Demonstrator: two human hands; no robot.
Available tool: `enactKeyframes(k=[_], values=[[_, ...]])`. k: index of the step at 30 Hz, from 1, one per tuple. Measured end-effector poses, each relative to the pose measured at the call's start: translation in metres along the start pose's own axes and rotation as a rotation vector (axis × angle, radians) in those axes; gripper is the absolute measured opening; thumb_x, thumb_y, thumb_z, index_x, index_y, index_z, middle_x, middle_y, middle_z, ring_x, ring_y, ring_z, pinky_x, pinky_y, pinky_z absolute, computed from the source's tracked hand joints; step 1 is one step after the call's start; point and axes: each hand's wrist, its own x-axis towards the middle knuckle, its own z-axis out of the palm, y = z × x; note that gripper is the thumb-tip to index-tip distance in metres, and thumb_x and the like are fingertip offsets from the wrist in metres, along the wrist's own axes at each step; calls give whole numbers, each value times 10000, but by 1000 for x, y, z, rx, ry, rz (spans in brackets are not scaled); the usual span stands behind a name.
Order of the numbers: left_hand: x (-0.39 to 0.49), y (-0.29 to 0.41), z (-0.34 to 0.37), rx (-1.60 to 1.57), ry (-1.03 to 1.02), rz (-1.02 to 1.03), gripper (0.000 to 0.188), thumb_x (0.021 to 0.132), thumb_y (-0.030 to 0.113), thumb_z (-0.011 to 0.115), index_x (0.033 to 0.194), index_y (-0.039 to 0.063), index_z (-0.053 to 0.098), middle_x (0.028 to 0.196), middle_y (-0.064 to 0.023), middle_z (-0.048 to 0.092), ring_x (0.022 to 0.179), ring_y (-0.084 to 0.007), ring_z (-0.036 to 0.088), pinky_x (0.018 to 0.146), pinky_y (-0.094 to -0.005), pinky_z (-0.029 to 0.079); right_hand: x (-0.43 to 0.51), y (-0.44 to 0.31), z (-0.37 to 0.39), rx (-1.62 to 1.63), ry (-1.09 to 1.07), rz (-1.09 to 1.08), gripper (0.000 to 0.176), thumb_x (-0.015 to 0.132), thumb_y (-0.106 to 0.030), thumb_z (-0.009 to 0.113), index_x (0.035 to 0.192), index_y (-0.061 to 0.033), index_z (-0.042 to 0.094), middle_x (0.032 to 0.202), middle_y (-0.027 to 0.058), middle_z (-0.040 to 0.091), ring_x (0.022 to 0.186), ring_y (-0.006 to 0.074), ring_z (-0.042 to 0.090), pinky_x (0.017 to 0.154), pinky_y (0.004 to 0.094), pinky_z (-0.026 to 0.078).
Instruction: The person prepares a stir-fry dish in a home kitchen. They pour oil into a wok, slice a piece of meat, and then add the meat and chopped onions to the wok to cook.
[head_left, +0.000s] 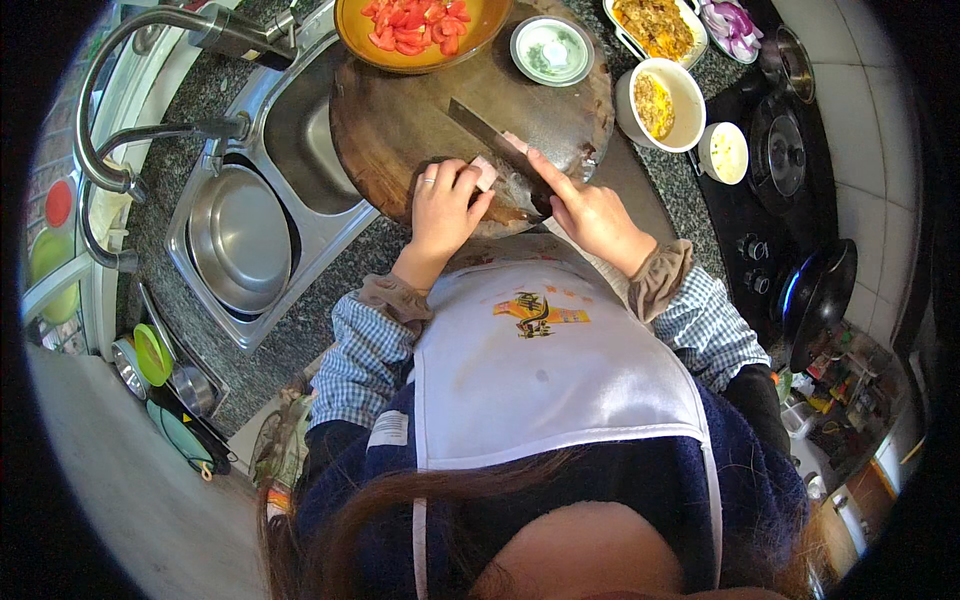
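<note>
On a round wooden chopping board (405, 112), my left hand (448, 210) holds a pale pink block (486, 173), which looks like raw meat, under its fingertips. Just right of it, my right hand (596, 217) grips a dark-bladed kitchen knife (487, 130), its forefinger stretched along the blade; the handle is mostly hidden. A smaller pale piece (515, 141) lies against the far side of the blade. At the board's far edge stand an amber bowl (352, 45) of cut tomatoes (420, 22) and a small lidded round container (553, 51).
To the left is a steel double sink (307, 135) with a metal basin (240, 240) and curved taps (90, 112). Right of the board stand a white bowl (686, 112) with yellow food, a small cup (724, 153), a dish (652, 26) and a black hob (780, 217).
</note>
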Motion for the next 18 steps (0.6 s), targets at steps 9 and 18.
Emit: enactKeyframes(k=[9, 18], values=[[-2, 0, 6, 0, 56, 156, 222, 754, 142, 718, 952, 56, 668, 1054, -60, 607, 1030, -276, 559, 852, -381, 505, -16, -32, -2, -182, -100, -46, 758, 782, -30, 612, 1476, -212, 367, 983, 150, 652, 629, 339, 647, 518, 414, 543], [-4, -6, 14, -53, 102, 167, 134, 762, 90, 671, 893, 59, 664, 1034, -72, 616, 1026, -283, 560, 839, -380, 512, -7, -33, 14, -169, -44, -24, 740, 788, -21, 583, 1471, -216, 374, 1004, 144, 656, 627, 333, 650, 520, 419, 545]])
